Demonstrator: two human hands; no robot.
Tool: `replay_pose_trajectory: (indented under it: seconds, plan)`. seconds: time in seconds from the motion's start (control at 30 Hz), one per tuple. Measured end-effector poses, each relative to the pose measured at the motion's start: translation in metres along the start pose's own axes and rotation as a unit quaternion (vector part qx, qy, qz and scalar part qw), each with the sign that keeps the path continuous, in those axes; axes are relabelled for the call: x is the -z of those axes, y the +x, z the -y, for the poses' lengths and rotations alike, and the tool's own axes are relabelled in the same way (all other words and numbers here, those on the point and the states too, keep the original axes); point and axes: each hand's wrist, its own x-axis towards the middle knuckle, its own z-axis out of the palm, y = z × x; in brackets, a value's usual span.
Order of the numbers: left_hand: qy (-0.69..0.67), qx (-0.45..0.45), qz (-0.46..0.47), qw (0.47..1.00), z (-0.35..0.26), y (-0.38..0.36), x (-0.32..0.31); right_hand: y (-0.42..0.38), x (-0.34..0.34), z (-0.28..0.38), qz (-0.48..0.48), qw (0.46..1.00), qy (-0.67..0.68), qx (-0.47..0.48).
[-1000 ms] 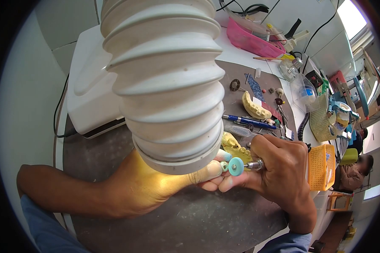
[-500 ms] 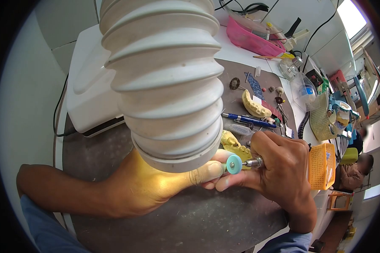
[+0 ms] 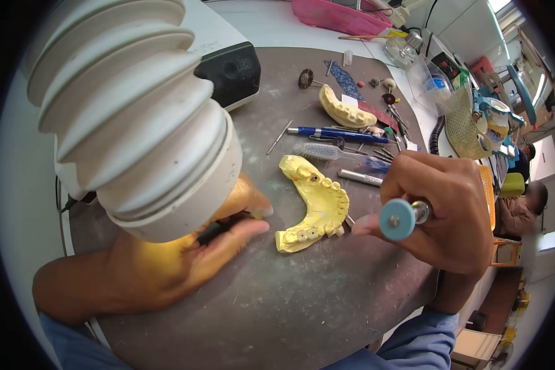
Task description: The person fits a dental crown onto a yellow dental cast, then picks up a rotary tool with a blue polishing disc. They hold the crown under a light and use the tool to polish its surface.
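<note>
1. While the right hand (image 3: 453,216) curls tightly around a metal handpiece (image 3: 421,213), the left hand (image 3: 166,265) brings thumb and fingers close together, partly hidden; whether they pinch anything cannot be told.
2. The yellow dental cast (image 3: 320,200) lies between them, near both.
3. A blue disc (image 3: 396,227) tips the handpiece.

Dental lab (tooth cast (image 3: 328,200); blue wheel (image 3: 394,213))

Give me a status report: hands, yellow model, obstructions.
Left hand pinched, contents unclear; right hand gripping rotary tool with blue disc. Yellow model on dark mat, between hands, untouched. White ribbed hose partly hides left hand.
</note>
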Motion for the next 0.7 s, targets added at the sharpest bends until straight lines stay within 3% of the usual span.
replay_pose_trajectory:
  seconds: [0.07,0.13,0.23,0.33,0.4,0.43,0.5,0.53,0.6,0.67,0.7]
  plan:
    - [0.124,-0.038,-0.027,0.991,0.003,0.001,0.000,-0.002,0.001,-0.002,0.053,0.997,0.028,0.053]
    - [0.087,-0.036,-0.060,0.994,0.006,0.000,-0.004,-0.004,0.004,0.001,0.090,0.994,0.032,0.047]
    - [0.155,-0.034,-0.060,0.986,0.006,0.000,-0.003,-0.004,0.000,0.004,0.141,0.988,-0.022,0.067]
    - [0.127,-0.041,-0.063,0.989,0.002,0.004,-0.007,-0.005,-0.009,0.004,0.138,0.986,-0.067,0.071]
    - [0.002,0.017,-0.109,0.994,0.002,0.002,-0.013,-0.005,-0.008,0.005,0.138,0.986,-0.065,0.070]
    - [0.003,0.019,-0.110,0.994,0.003,0.002,-0.011,-0.005,-0.007,0.005,0.137,0.986,-0.064,0.069]
    - [0.145,-0.103,-0.085,0.980,0.004,0.005,-0.002,-0.005,-0.004,0.006,0.117,0.989,-0.057,0.066]
    - [0.147,-0.100,-0.086,0.980,0.004,0.004,0.002,-0.005,-0.002,0.006,0.097,0.992,-0.052,0.061]
    - [0.176,-0.105,0.008,0.979,0.003,0.002,0.010,-0.004,0.002,0.004,0.093,0.994,-0.026,0.059]
    - [0.180,-0.107,-0.038,0.977,0.004,0.003,-0.002,-0.003,-0.001,0.007,0.087,0.995,-0.003,0.056]
    - [0.172,-0.118,-0.043,0.977,0.005,0.003,-0.005,-0.001,-0.008,0.014,0.037,0.998,0.005,0.046]
